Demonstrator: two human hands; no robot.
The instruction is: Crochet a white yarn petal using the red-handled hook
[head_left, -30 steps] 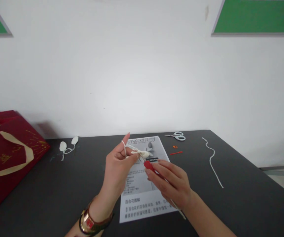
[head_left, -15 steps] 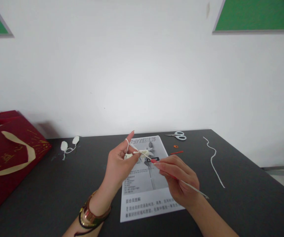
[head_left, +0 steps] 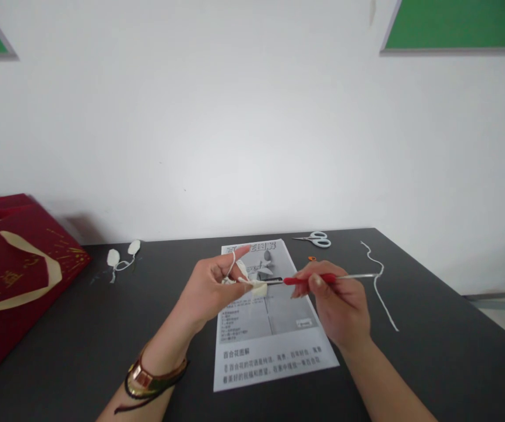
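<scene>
My left hand (head_left: 211,287) pinches a small cream crochet piece (head_left: 259,289) between thumb and fingers, with white yarn (head_left: 234,264) looped over the raised index finger. In my right hand (head_left: 338,299) is a crochet hook (head_left: 309,281) with a red grip and a metal shaft, held almost level. Its tip end reaches left to the crochet piece; whether it sits inside a stitch I cannot tell. Beneath both hands lies a printed sheet (head_left: 274,351) with a grey flower picture and Chinese text.
Scissors (head_left: 318,239) and an orange stitch marker (head_left: 311,258) lie behind my right hand. A loose white yarn length (head_left: 386,302) is at right. Two white crocheted petals (head_left: 123,258) rest at left, near a red gift bag (head_left: 19,269). The black table (head_left: 116,328) meets a white wall.
The hook has swung from slanting down rightward to nearly level, and my right hand has shifted slightly right and turned. My left index finger has tipped lower, toward the right.
</scene>
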